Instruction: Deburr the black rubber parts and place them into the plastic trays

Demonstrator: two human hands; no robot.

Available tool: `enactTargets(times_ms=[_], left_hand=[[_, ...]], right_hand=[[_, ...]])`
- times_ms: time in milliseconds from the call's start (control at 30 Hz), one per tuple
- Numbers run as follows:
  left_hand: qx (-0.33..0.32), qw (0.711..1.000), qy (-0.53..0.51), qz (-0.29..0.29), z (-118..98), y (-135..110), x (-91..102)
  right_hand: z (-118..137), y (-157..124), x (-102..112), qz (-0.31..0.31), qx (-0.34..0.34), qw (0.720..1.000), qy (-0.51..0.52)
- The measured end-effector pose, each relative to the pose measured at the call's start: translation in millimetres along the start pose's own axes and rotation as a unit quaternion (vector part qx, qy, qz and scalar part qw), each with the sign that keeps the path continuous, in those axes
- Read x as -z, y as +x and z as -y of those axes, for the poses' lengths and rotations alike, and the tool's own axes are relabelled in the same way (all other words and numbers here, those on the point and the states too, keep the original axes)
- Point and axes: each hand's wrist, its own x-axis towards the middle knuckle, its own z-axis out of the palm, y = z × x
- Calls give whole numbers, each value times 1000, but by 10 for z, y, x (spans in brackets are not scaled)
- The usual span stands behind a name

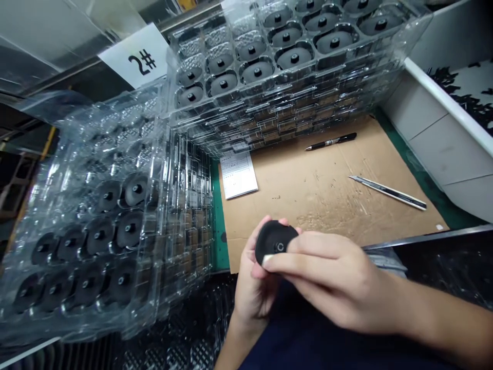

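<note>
Both grips clenched — the left hand [254, 290] and right hand [331, 280] hold a black moulded disc [275, 240].

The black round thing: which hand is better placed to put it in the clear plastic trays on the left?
Left, I think. The left hand cups the black disc from underneath and is nearer the clear plastic trays. The right hand lies across the disc and comes from the far side.
</note>
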Motion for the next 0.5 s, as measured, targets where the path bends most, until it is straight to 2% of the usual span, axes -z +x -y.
enactTargets(times_ms=[67, 167, 200, 267, 333, 367, 433, 500], left_hand=[[-12, 999, 4, 31, -17, 21, 30], [-4, 999, 15, 37, 9, 57, 85], [1, 1000, 18, 23, 23, 61, 98], [12, 1000, 13, 2, 46, 50, 117], [36, 999, -6, 6, 51, 16, 131], [50, 998, -18, 21, 49, -5, 138], [71, 995, -41, 53, 41, -46, 153], [85, 991, -60, 79, 36, -72, 175]], right_hand=[[7, -107, 62, 22, -48, 999, -13], [-35, -169, 113, -10, -97, 989, -115], [-68, -155, 117, -22, -86, 985, -145], [-163, -91, 116, -36, -20, 984, -171], [-285, -22, 115, -42, 41, 988, -140], [-350, -1, 113, -46, 42, 992, -109], [-478, -15, 92, -73, -32, 996, -48], [-600, -120, 35, -97, -155, 983, -17]])
